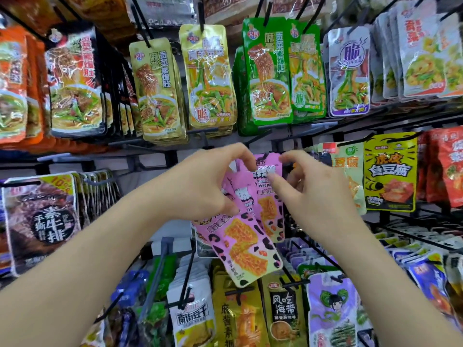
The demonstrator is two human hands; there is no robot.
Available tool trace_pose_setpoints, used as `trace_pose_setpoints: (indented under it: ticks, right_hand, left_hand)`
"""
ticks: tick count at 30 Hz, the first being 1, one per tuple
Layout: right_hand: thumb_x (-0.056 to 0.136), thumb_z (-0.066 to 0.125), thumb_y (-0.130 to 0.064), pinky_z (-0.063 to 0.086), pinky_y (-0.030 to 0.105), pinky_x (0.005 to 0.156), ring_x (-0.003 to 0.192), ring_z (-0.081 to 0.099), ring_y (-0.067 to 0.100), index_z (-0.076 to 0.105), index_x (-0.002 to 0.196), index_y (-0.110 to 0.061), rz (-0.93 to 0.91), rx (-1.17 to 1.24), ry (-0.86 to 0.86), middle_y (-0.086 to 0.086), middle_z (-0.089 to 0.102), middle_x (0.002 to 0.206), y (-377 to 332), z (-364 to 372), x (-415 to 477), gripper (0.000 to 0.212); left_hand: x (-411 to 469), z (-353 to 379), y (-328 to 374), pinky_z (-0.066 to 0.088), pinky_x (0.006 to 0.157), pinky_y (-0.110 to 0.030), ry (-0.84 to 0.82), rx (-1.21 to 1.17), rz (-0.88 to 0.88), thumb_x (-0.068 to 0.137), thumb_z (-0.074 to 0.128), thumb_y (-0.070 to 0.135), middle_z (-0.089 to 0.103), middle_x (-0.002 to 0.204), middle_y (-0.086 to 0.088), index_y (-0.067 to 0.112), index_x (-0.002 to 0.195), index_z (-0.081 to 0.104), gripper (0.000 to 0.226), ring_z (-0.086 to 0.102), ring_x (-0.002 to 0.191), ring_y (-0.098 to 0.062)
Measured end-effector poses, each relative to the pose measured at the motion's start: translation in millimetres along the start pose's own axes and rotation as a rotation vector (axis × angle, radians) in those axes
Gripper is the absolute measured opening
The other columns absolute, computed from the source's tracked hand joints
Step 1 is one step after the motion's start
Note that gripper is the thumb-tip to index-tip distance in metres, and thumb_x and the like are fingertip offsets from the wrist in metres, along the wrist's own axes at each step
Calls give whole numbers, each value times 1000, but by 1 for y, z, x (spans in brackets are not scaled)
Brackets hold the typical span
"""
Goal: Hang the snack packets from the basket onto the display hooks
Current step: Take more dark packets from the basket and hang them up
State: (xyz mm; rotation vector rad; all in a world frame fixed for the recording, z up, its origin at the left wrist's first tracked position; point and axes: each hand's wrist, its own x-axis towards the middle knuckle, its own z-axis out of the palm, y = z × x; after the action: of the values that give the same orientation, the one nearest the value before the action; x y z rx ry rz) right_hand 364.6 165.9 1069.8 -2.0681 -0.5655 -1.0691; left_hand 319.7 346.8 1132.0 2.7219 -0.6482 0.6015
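My left hand (200,186) grips a fanned bunch of pink snack packets (246,246), thumb across their fronts and fingers curled over the tops. My right hand (313,191) pinches the top of one pink packet (269,194) between thumb and fingers, right by the left fingertips. The packets are raised in front of the middle row of the wire display rack. The hook behind the packet tops is hidden by my fingers. No basket is in view.
Rows of hooks (188,284) loaded with snack packets surround my hands: gold (208,78) and green packets (270,76) above, a yellow packet (389,171) to the right, dark packets (40,221) to the left, more below. A bare grey hook (160,271) juts out below my left forearm.
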Motion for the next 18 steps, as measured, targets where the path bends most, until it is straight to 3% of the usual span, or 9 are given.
trace_pose_setpoints:
  ticks: [2,4,8,11,13,14,15,16,18]
  right_hand:
    - [87,53,-55,45,27,64,67,59,13,67,104,-30,45,471,-305,-5,67,76,-16,-7,-20,34]
    - [90,52,-51,44,33,55,59,50,26,71,101,-22,19,650,-484,9,63,75,-22,-2,-33,36]
    - [91,56,-40,27,24,49,50,30,13,71,85,-8,107,706,-278,6,38,60,-23,5,-37,36]
    - [86,60,-48,29,27,61,59,30,23,61,84,9,193,833,-224,12,39,65,-23,5,-41,57]
    - [82,62,-61,26,28,68,61,39,33,55,88,14,211,860,-237,20,47,67,-24,5,-46,75]
    - [81,62,-61,27,26,69,68,33,16,57,91,12,248,884,-248,17,62,75,-24,6,-48,74]
    - [82,62,-56,19,45,90,109,50,34,65,91,5,301,916,-257,12,73,91,-23,5,-49,61]
    - [81,61,-48,53,31,89,90,69,22,73,88,-6,342,956,-252,6,75,96,-21,5,-49,45]
    - [79,60,-42,47,29,85,84,70,12,78,77,-25,359,959,-207,-4,76,86,-20,3,-46,25]
  left_hand:
    - [-9,-3,3,44,48,-28,71,-81,43,67,86,12,64,83,0,42,102,49,59,51,49,-8]
    - [-16,-3,7,42,47,-24,125,-121,81,64,86,9,62,85,5,40,99,50,59,48,48,-6]
    - [-23,3,5,46,54,-27,317,-121,68,56,88,32,58,88,9,40,91,51,52,50,60,-9]
    - [-27,9,-2,47,58,-24,569,-204,-48,51,85,49,58,73,8,32,84,56,47,48,58,-4]
    - [-31,13,-2,50,57,-33,573,-384,-136,49,87,48,64,69,0,30,84,64,45,54,57,-10]
    - [-34,14,-3,49,57,-31,551,-455,-164,50,86,44,67,69,-5,29,83,68,41,56,55,-12]
    - [-36,15,-4,48,55,-28,549,-499,-178,53,86,38,69,67,-4,29,79,72,32,57,53,-10]
    - [-38,15,-7,47,52,-23,562,-513,-184,57,87,31,71,65,-1,28,72,74,20,56,51,-7]
    - [-44,14,-13,44,50,-22,585,-492,-174,62,86,25,71,63,-2,27,66,76,11,55,50,-6]
